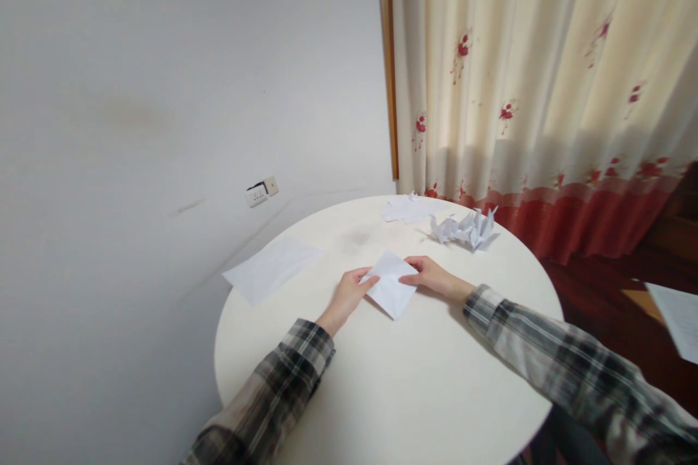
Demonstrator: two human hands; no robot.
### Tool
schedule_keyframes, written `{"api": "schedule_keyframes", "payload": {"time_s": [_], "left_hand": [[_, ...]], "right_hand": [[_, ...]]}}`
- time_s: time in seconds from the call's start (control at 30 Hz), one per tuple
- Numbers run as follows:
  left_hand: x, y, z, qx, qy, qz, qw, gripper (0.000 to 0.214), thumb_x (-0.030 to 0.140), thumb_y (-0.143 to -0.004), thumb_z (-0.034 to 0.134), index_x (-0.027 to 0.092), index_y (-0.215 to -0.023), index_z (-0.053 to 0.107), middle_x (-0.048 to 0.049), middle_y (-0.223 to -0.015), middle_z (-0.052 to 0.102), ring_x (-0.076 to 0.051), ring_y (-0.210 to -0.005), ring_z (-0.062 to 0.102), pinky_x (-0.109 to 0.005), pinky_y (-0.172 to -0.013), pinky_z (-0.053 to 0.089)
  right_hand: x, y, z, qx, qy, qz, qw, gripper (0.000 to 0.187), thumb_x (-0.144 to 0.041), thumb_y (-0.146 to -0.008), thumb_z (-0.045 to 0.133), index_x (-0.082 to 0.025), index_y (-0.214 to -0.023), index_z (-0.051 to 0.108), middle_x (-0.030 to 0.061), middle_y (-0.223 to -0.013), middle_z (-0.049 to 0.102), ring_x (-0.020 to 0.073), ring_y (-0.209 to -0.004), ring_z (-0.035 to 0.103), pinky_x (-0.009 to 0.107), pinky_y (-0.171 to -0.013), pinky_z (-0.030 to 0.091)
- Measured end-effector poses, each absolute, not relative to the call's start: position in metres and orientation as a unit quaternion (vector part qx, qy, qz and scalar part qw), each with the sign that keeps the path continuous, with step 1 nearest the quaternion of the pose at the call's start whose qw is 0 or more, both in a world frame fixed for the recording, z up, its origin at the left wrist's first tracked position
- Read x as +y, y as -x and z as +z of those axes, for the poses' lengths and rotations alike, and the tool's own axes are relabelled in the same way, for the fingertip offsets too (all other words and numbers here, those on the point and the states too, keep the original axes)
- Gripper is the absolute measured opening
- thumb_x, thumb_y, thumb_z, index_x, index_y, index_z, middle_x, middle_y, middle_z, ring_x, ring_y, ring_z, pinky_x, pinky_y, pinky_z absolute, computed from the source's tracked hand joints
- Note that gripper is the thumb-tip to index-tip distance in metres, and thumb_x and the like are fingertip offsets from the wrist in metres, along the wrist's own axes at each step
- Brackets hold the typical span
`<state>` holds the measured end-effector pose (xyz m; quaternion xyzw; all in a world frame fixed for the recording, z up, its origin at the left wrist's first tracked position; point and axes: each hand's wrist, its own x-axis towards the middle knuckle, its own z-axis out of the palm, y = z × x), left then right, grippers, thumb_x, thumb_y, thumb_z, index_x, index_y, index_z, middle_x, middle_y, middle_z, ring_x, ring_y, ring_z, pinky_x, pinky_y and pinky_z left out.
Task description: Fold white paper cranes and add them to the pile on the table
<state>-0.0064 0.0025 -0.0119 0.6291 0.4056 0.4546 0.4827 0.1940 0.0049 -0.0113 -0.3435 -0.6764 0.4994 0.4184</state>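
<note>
A small folded square of white paper (391, 286) is held between my two hands, one corner pointing toward me, just over the round table. My left hand (350, 295) pinches its left corner, thumb on top and fingers beneath. At the opposite corner my right hand (430, 277) grips the paper in the same way. Beyond my right hand stands a cluster of folded white paper cranes (467, 229). Flat white paper (273, 269) lies on the table's left side.
The round white table (414, 392) stands against a pale wall (163, 87) with a socket (257, 195). More white paper pieces (406, 209) lie at its far edge. A flowered curtain (523, 73) hangs behind. Printed paper (676, 316) shows at the far right.
</note>
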Motion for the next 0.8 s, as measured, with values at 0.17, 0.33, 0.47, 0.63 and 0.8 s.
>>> {"api": "schedule_keyframes", "payload": {"time_s": [0.17, 0.33, 0.47, 0.63, 0.8], "left_hand": [[0.004, 0.007, -0.016, 0.424, -0.634, 0.415, 0.496, 0.029, 0.029, -0.056, 0.068, 0.01, -0.079, 0.065, -0.0044, -0.071, 0.066, -0.014, -0.059, 0.056, -0.022, -0.052, 0.042], [0.008, 0.007, -0.022, 0.437, -0.636, 0.402, 0.493, 0.023, 0.026, -0.056, 0.067, 0.009, -0.071, 0.065, -0.0026, -0.061, 0.063, -0.011, -0.049, 0.051, -0.02, -0.044, 0.039], [0.007, 0.007, -0.019, 0.443, -0.623, 0.42, 0.489, 0.024, 0.028, -0.057, 0.066, 0.009, -0.071, 0.065, -0.0039, -0.064, 0.063, -0.011, -0.051, 0.052, -0.02, -0.045, 0.039], [0.0, 0.008, -0.01, 0.428, -0.611, 0.451, 0.49, 0.031, 0.033, -0.06, 0.066, 0.008, -0.079, 0.062, -0.0057, -0.069, 0.064, -0.011, -0.054, 0.054, -0.019, -0.047, 0.039], [-0.008, 0.005, -0.008, 0.406, -0.617, 0.359, 0.571, 0.04, 0.041, -0.067, 0.059, 0.006, -0.086, 0.06, -0.0099, -0.065, 0.065, -0.013, -0.053, 0.059, -0.02, -0.048, 0.041]], "right_hand": [[0.009, -0.196, -0.016, -0.69, 0.376, 0.453, 0.421, 0.022, -0.03, -0.058, 0.065, -0.011, -0.068, 0.058, -0.0014, -0.06, 0.055, 0.0088, -0.053, 0.046, 0.02, -0.051, 0.035], [0.01, -0.195, -0.015, -0.689, 0.393, 0.427, 0.434, 0.021, -0.031, -0.058, 0.065, -0.012, -0.063, 0.059, -0.0024, -0.055, 0.052, 0.0083, -0.051, 0.043, 0.02, -0.049, 0.033], [0.008, -0.194, -0.012, -0.66, 0.379, 0.476, 0.442, 0.024, -0.033, -0.058, 0.065, -0.012, -0.066, 0.059, -0.0018, -0.057, 0.054, 0.0084, -0.051, 0.044, 0.02, -0.049, 0.034], [0.005, -0.194, -0.008, -0.629, 0.374, 0.502, 0.46, 0.024, -0.03, -0.057, 0.065, -0.011, -0.069, 0.06, -0.0017, -0.058, 0.054, 0.0073, -0.051, 0.043, 0.019, -0.049, 0.032], [0.008, -0.194, -0.009, -0.607, 0.375, 0.499, 0.492, 0.022, -0.029, -0.057, 0.065, -0.011, -0.068, 0.06, -0.0021, -0.058, 0.053, 0.0071, -0.051, 0.043, 0.019, -0.049, 0.032]]}}
